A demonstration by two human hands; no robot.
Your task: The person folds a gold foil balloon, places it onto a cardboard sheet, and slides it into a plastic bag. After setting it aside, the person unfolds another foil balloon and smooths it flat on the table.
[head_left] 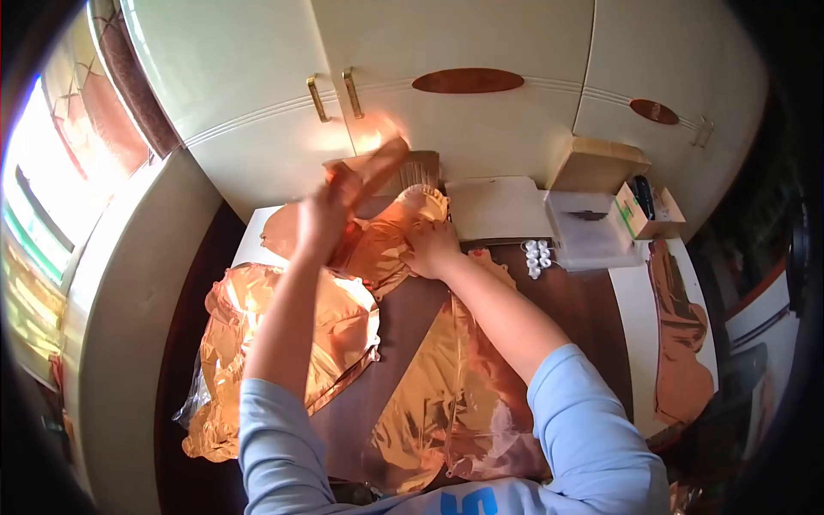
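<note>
My left hand (322, 221) is raised over the back of the table, closed on a copper-coloured foil balloon (382, 172); hand and foil are slightly blurred. My right hand (434, 247) lies with its fingers apart on the shiny foil just to the right. Beside my left forearm rests a crumpled deflated foil balloon (339, 322) with small tabs along its edge. Another long foil balloon (429, 386) stretches over the table between my arms, partly hidden under my right arm.
White cabinets (463, 34) stand behind the dark brown table (592, 309). At the back right are small white rolls (537, 257), a clear plastic tray (592, 245) and an opened small box (661, 215). A folded foil piece (682, 360) lies along the right edge.
</note>
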